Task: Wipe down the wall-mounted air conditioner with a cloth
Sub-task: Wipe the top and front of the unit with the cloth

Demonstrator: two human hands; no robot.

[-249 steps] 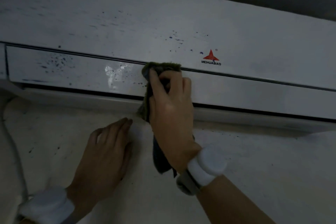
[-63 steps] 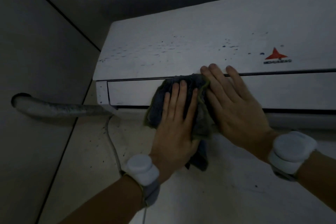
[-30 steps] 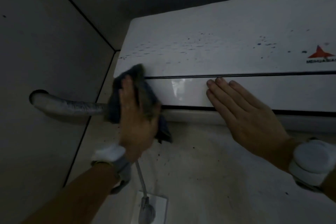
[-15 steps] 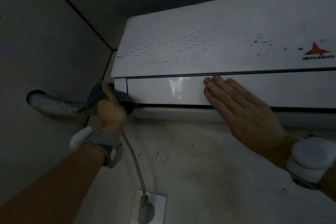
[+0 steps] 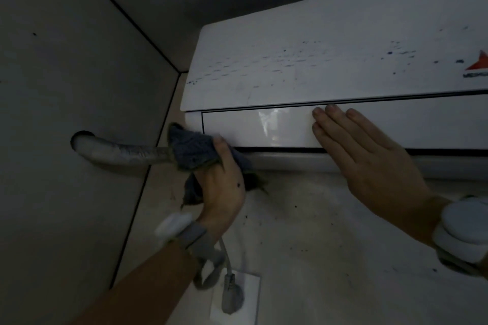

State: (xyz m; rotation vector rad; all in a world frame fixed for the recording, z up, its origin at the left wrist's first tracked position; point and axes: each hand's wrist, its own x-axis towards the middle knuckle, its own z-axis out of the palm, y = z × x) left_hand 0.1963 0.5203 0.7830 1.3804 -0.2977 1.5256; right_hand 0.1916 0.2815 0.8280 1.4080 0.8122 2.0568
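Head view — left hand [image 5: 224,190] clamps the cloth [image 5: 191,150] at the air conditioner [image 5: 317,60] corner — right hand [image 5: 369,163] fingers flat, together.

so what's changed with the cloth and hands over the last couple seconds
The left hand carried the cloth leftward along the lower flap, from beside the right hand to the air conditioner's bottom-left corner, bunching it in a grip there. The right hand let go of the cloth's edge. It stayed flat on the flap; dark specks remain on the upper panel.
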